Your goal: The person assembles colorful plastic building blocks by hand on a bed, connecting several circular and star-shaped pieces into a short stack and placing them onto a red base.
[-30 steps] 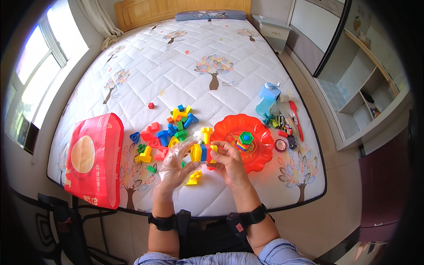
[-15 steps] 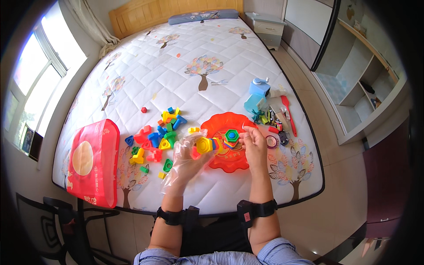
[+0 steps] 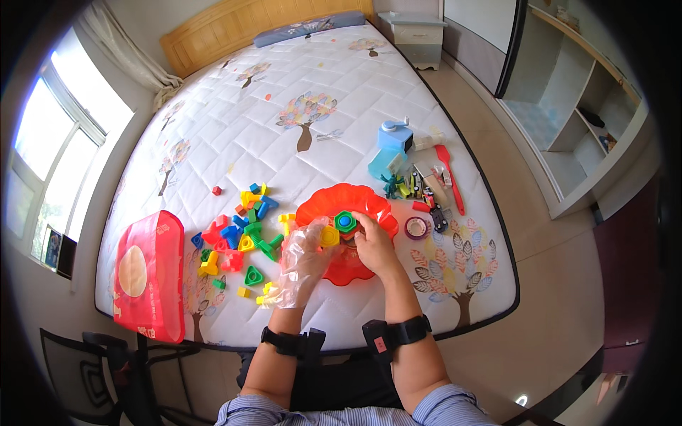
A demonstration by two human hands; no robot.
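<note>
My left hand (image 3: 302,259), in a loose clear plastic glove, has its fingers curled round a yellow toy nut (image 3: 329,236). Just beyond it, over the red scalloped plate (image 3: 342,194), is a green hexagonal toy nut (image 3: 345,222) with a blue round middle. The fingers of my bare right hand (image 3: 376,247) grip the green nut's right side. Both pieces are close together, and I cannot tell whether they touch. Colourful toy nuts and bolts lie left of the plate, including a green triangular nut (image 3: 253,275) and a blue bolt (image 3: 230,236).
At the left lies a red bag (image 3: 150,273). Right of the plate are a blue hand-cranked toy (image 3: 394,135), a red spatula (image 3: 450,177), a tape roll (image 3: 416,228) and small toys. The mattress (image 3: 234,142) ends at a dark edge near my forearms.
My right hand has moved from beside the green nut onto its edge. My left hand with the yellow nut has come closer to it. The whole view has shifted slightly.
</note>
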